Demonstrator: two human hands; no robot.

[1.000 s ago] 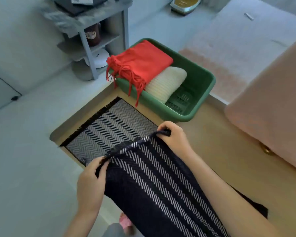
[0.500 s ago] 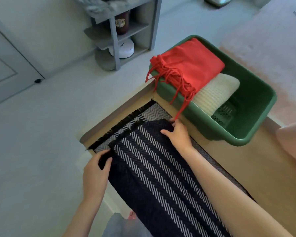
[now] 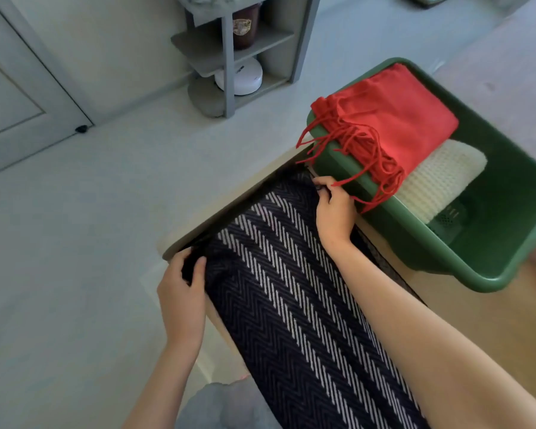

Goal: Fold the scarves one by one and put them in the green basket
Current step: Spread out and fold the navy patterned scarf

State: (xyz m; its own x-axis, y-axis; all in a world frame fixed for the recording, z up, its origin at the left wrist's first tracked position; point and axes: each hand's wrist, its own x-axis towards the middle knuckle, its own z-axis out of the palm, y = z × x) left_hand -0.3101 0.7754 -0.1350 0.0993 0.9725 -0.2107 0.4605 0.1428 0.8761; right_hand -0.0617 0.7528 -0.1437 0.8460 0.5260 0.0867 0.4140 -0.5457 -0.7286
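Looking down from the head camera, I see the left hand point(image 3: 183, 292) gripping one end corner of the dark striped scarf point(image 3: 285, 289) at the counter point(image 3: 492, 326) edge. The right hand point(image 3: 333, 209) pinches the other corner, just beside the green basket point(image 3: 415, 243). The scarf lies spread along the counter. A red scarf point(image 3: 399, 128) and a cream scarf point(image 3: 440, 178) sit folded in the basket.

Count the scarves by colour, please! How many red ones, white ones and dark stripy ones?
Red scarf: 1, in the green basket
Cream-white scarf: 1, in the basket too
Dark striped scarf: 1, outside the basket
Total: 3 scarves
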